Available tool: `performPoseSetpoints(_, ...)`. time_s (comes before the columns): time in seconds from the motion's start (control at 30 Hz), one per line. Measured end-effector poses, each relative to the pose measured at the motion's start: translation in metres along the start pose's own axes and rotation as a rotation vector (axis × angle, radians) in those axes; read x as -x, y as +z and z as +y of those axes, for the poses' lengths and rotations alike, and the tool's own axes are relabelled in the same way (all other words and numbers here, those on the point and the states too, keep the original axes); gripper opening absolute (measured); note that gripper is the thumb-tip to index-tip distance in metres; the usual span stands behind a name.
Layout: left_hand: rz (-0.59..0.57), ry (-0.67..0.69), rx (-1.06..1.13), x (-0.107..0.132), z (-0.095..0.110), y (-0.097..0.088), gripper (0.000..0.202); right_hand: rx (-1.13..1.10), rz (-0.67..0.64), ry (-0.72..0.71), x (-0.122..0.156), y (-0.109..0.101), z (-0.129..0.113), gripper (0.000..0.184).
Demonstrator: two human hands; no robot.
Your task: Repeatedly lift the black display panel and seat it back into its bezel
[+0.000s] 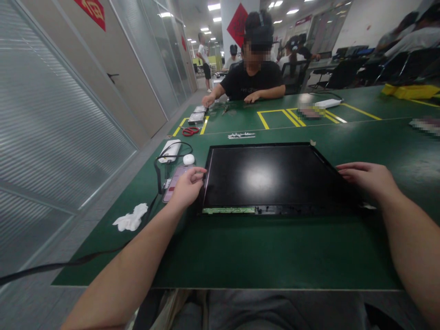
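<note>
A flat black display panel [271, 178] lies on the green table [261, 247] in front of me, a thin green circuit strip [228, 210] along its near edge. My left hand [187, 187] curls around the panel's left edge, fingers bent against it. My right hand [367, 179] rests on the panel's right edge, fingers together and laid over the rim. Both hands grip the panel from its two sides.
Left of the panel lie a phone [174, 182], a white earbud case [189, 159], a white power bank [169, 151] with black cable, and a crumpled white tissue [131, 219]. Red scissors [190, 131] lie farther back. A person in black [252, 80] sits across the table.
</note>
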State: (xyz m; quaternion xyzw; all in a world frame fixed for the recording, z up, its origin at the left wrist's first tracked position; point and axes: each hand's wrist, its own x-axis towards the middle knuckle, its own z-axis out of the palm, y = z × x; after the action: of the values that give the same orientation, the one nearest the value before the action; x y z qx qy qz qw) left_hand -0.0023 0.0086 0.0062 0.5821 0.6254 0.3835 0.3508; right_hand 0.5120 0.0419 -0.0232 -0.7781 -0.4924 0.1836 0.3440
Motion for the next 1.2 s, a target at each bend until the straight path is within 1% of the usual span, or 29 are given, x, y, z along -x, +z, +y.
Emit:
performPoseSetpoints(0.07,0.033,-0.059,0.178,0.000,0.004,0.002,0.037,-0.192,-0.032,0.079,0.000,-0.002,-0.001,0.034)
performPoseSetpoints(0.13,0.090,-0.109,0.316,0.002,0.009,0.004,0.037,-0.268,-0.040,0.118,0.000,-0.003,-0.004,0.030)
performPoseSetpoints(0.23,0.165,-0.183,0.476,0.004,0.016,0.008,0.039,-0.265,-0.035,0.121,0.000,-0.003,-0.006,0.025)
performPoseSetpoints(0.3,0.185,-0.224,0.548,0.005,0.020,0.010,0.038,-0.257,-0.036,0.118,0.000,-0.003,-0.005,0.024)
performPoseSetpoints(0.47,0.232,-0.297,0.663,0.004,0.023,0.013,0.035,-0.242,-0.029,0.103,-0.002,-0.002,-0.001,0.026)
performPoseSetpoints(0.63,0.279,-0.345,0.755,0.002,0.023,0.014,0.030,-0.221,-0.023,0.106,-0.001,-0.002,-0.002,0.025)
performPoseSetpoints(0.8,0.246,-0.368,0.786,0.001,0.021,0.013,0.033,-0.205,-0.021,0.102,0.002,-0.002,-0.006,0.025)
performPoseSetpoints(1.0,0.151,-0.406,0.855,0.001,0.021,0.011,0.056,-0.167,0.001,0.135,0.008,-0.002,-0.013,0.026)
performPoseSetpoints(1.2,0.119,-0.397,0.816,0.003,0.021,0.011,0.060,-0.171,-0.028,0.076,-0.003,-0.002,0.001,0.029)
